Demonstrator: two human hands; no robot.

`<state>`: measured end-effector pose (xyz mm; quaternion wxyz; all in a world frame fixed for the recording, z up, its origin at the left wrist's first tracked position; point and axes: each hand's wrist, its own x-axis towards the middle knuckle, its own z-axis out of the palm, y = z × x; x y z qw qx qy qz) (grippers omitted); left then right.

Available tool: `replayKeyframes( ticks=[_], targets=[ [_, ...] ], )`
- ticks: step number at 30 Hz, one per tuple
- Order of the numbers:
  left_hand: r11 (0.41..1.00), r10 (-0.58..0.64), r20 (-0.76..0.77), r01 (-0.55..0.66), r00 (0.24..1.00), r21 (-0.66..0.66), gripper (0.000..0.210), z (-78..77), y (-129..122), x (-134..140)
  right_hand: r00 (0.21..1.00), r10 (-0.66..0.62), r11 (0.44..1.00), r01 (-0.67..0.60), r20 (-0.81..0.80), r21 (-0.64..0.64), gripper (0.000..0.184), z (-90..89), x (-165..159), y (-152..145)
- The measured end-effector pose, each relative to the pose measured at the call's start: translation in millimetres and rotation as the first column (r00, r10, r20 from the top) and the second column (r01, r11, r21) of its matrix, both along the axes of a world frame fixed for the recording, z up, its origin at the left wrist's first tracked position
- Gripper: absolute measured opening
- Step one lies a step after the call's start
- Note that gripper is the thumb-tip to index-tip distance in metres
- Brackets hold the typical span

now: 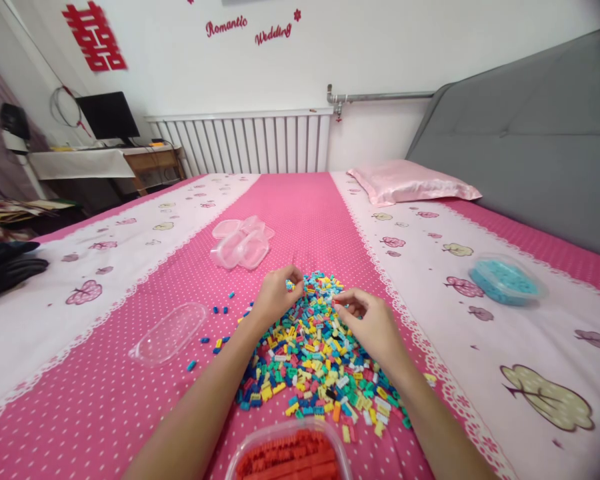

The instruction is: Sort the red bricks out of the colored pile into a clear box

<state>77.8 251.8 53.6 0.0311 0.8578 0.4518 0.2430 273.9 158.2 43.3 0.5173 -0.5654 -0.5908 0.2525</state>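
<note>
A loose pile of small toy building bricks (pixel 313 353) in many colours lies on the bed between my forearms. My left hand (pixel 279 293) is at the far left of the pile with its fingers curled together. Its fingertips are partly hidden, so what they hold cannot be made out. Across from it, my right hand (pixel 370 320) pinches a small red brick (pixel 336 302) between thumb and fingers, over the pile's upper right. Close to me stands a clear plastic tub (pixel 347 460) filled with red bricks (pixel 290 457).
A clear lid (pixel 170 333) lies to the left, near several stray blue bricks (pixel 191 365). Clear containers (pixel 241 243) are grouped beyond the pile. A tub of light-blue bricks (pixel 506 280) stands at right. Farther off are a pink pillow (pixel 413 181) and a grey headboard (pixel 530 133).
</note>
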Motion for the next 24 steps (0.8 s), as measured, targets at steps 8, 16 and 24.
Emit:
replayKeyframes(
  ticks=[8, 16, 24],
  targets=[
    [0.999, -0.041, -0.277, 0.035, 0.96, -0.025, 0.022, 0.5, -4, 18, 1.0, -0.001, 1.0, 0.001, -0.016, 0.003, 0.021, 4.3, -2, -1],
    [0.99, 0.072, -0.349, -0.11, 0.934, -0.091, 0.037, -2.1, 9, 35, 0.999, -0.014, 1.0, 0.015, -0.041, 0.006, 0.022, 1.7, 1, 2],
    [0.988, 0.079, -0.11, -0.092, 0.991, -0.124, 0.005, 3.2, 5, 21, 0.998, -0.021, 1.0, 0.02, -0.052, -0.01, 0.02, 3.0, 2, 0]
  ],
)
